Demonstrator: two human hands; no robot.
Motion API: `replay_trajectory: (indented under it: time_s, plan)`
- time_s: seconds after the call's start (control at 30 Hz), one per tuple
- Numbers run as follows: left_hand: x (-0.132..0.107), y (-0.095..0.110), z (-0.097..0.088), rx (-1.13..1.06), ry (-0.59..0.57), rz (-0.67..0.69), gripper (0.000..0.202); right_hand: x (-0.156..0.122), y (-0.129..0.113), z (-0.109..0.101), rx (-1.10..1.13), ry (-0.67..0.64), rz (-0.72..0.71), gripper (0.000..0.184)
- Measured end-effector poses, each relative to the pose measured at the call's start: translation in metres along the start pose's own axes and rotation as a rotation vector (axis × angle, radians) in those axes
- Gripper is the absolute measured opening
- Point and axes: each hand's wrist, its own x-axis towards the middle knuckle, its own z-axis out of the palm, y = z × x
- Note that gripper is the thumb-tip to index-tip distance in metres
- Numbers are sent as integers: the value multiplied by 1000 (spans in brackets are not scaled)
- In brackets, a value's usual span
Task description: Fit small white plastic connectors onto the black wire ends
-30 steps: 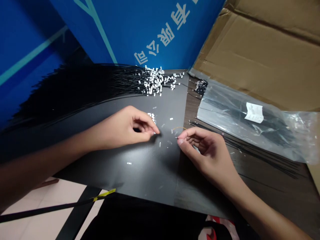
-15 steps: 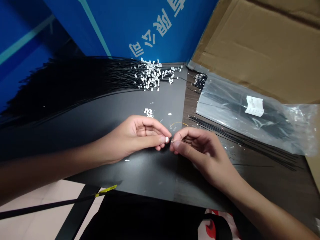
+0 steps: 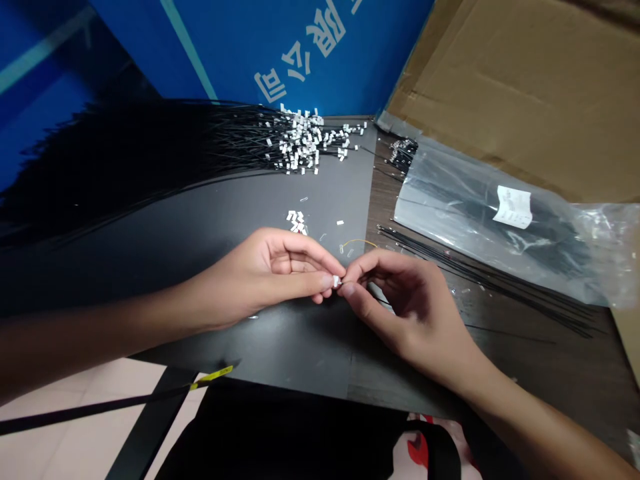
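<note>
Between thumb and forefinger, my left hand (image 3: pixel 287 270) pinches a small white connector housing (image 3: pixel 337 281). My right hand (image 3: pixel 400 293) is closed in a pinch on the end of a thin black wire (image 3: pixel 381 300), part of which shows under the palm. The fingertips of both hands meet, with the wire's tip right at the connector; whether it is inside cannot be seen. Just beyond the hands lie several loose white connectors (image 3: pixel 296 222) in a small heap. A single white connector (image 3: pixel 341 223) sits apart, near small clear pieces (image 3: pixel 350 253) and a thin yellow wire (image 3: pixel 360 241).
A big bundle of black wires with white connector ends (image 3: pixel 305 143) spreads at the back left, against a blue panel (image 3: pixel 240 53). On the right are loose black wires (image 3: pixel 480 277), a clear plastic bag (image 3: pixel 450 193) with wires, and cardboard (image 3: pixel 525 100). A yellow-tagged strap (image 3: pixel 213 377) crosses the front edge.
My right fingertips have moved left and closed the small gap to the connector in my left hand. The view has shifted slightly.
</note>
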Motion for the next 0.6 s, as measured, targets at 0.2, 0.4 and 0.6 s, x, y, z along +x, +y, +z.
replay_trajectory:
  time_s: [0.2, 0.4, 0.6]
  plan:
    - [-1, 0, -1, 34, 38, -2, 19, -1, -1, 1, -88, 25, -46, 5]
    - [0, -1, -2, 55, 48, -2, 22, -3, 0, 0, -130, 35, -71, 8]
    - [1, -1, -2, 90, 60, 2, 20, -2, 0, 1, -119, 36, -61, 8]
